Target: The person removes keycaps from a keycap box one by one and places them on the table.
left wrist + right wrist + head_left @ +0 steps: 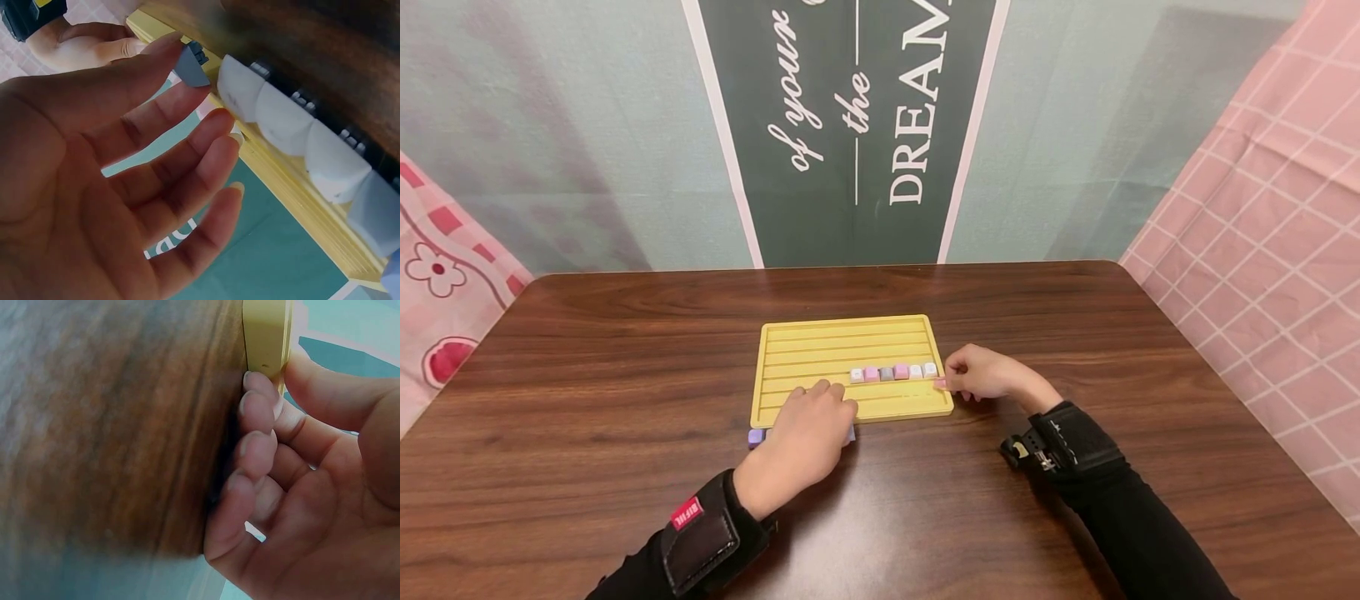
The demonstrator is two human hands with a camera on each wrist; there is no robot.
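My left hand [808,433] is over the near edge of a yellow ridged tray [805,358]. In the left wrist view, its thumb and index finger pinch a grey keycap [192,67]; the other fingers are loosely bent. The right hand [988,372] is at the tray's right side. In the right wrist view, its thumb and index finger grip the tray's rim [267,337], with the other fingers curled beside it. A small pink patch shows by that thumb; I cannot tell whether it is a keycap. White, pink and grey keycaps [887,374] sit in a row on the tray.
Along the tray's near side, more keycaps stand on the brown table [625,467]. A purple keycap [756,437] shows at the left end; white keycaps [284,119] and bluish ones are partly hidden by the left hand in the head view. A printed cloth [865,225] hangs behind.
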